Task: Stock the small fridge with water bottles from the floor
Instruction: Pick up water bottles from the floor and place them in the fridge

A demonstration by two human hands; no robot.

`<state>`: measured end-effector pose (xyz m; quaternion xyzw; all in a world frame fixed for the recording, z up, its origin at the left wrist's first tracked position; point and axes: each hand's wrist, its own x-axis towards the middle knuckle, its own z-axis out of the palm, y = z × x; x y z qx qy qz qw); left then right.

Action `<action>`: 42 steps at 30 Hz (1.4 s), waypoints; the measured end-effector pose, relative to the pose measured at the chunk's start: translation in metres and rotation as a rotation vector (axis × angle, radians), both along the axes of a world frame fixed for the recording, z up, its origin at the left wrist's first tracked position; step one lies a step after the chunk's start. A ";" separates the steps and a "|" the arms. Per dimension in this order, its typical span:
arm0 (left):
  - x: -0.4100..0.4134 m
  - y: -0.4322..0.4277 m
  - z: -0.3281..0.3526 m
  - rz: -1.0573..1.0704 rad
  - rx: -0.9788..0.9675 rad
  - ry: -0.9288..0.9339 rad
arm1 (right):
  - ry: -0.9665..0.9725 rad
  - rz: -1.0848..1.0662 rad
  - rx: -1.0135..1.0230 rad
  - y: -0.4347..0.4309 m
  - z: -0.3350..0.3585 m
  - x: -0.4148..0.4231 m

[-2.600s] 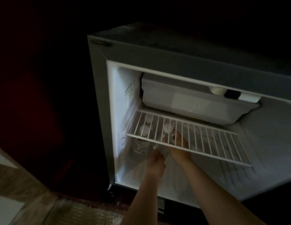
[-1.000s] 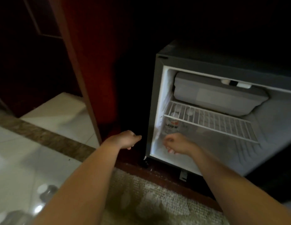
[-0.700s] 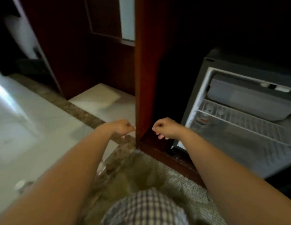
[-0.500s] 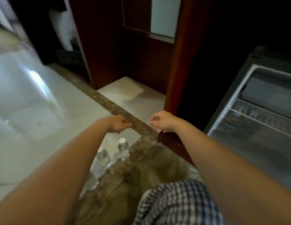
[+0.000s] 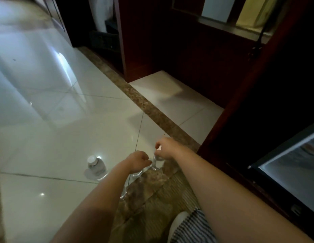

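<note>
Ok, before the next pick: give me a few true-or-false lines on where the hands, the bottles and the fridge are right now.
1. Both hands are inside the fridge. False: the left hand and the right hand are down at bottles on the floor.
2. A white-capped bottle stands upright on the floor, left of both hands. True.
3. The right hand curls round the top of a second bottle. True.
4. The fridge is shut. False: it is open at the right edge of the view, with its inside showing.
</note>
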<state>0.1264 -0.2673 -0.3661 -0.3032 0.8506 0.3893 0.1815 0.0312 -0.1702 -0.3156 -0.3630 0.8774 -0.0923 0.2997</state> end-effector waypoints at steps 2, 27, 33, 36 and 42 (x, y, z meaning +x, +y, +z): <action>-0.008 0.007 -0.019 0.048 0.063 0.018 | 0.018 -0.026 0.010 -0.003 -0.025 -0.005; -0.047 0.034 -0.102 0.129 0.243 0.162 | 0.051 0.167 0.130 -0.011 -0.083 -0.062; -0.037 0.046 -0.078 0.182 0.222 0.213 | -0.072 0.180 0.152 -0.004 -0.039 -0.064; -0.033 0.050 -0.059 0.187 0.227 0.264 | -0.095 0.188 0.155 0.004 -0.011 -0.063; -0.042 0.067 -0.013 0.113 0.235 0.406 | -0.034 0.160 0.049 0.043 0.042 -0.068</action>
